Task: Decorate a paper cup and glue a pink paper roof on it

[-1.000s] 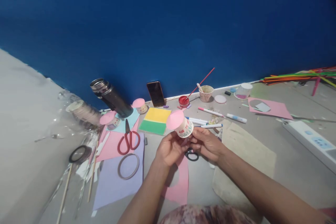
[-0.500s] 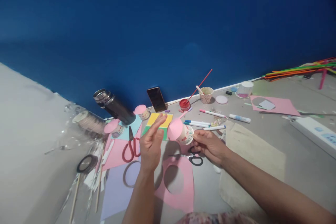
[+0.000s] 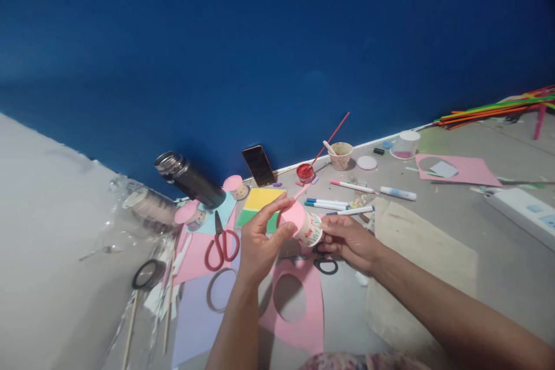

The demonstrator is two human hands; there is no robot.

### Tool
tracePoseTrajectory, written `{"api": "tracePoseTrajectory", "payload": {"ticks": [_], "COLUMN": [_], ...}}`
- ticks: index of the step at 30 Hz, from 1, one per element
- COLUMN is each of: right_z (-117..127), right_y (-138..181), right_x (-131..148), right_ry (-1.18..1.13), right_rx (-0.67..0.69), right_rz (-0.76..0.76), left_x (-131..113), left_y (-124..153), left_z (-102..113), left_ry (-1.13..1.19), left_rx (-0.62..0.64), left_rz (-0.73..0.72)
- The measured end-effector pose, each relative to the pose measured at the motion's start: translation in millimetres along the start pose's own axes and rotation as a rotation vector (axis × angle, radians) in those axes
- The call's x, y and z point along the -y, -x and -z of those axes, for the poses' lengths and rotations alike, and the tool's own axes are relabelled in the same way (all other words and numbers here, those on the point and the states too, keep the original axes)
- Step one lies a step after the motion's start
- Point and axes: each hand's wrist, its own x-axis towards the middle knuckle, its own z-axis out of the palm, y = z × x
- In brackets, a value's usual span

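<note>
A small patterned paper cup [image 3: 309, 229] is tilted on its side between my hands, with a round pink paper disc [image 3: 291, 219] covering its left end. My left hand [image 3: 264, 237] is closed around the disc end, fingers on top and thumb across the pink paper. At the other end, my right hand [image 3: 347, 240] pinches the cup's rim. Black-handled scissors [image 3: 326, 266] lie partly hidden under the cup and my right hand. Below is a pink sheet [image 3: 311, 306] with a round hole cut in it. Red-handled scissors [image 3: 222, 245] rest left of my left hand.
Two pink-topped cups [image 3: 235, 186] and a black flask [image 3: 191, 179] stand at the left back. A phone [image 3: 259, 165] leans on the blue wall. Markers [image 3: 327, 204], a red paint pot [image 3: 305, 173] and a paper cup [image 3: 340, 157] are behind the hands. A beige cloth [image 3: 425, 260] lies right.
My left hand has moved in from beside the cup and closed onto its pink disc end. My right hand keeps its pinch on the rim.
</note>
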Motion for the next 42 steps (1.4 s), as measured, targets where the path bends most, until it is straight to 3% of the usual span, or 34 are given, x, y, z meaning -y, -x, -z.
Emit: {"api": "tracePoseTrajectory", "payload": {"ticks": [16, 27, 37, 42], "right_z": [3.1, 3.1, 2.0, 3.2], "right_y": [-1.1, -0.2, 2.2, 1.4], "right_x": [-1.6, 1.1, 6.5, 7.5], "right_ry": [-0.011, -0.025, -0.097, -0.148], "right_rx": [0.007, 0.003, 0.026, 0.023], "right_rz": [0.009, -0.023, -0.068, -0.083], "left_x": [-5.5, -17.2, -19.2, -19.2], "left_y": [-1.9, -4.0, -12.5, -11.3], "left_z": [-5.7, -6.1, -0.7, 0.4], "left_ry": [0.144, 0.044, -0.097, -0.126], "left_rx": [-0.04, -0.024, 0.164, 0.189], "left_rz": [0.104, -0.03, -0.2, -0.249]}}
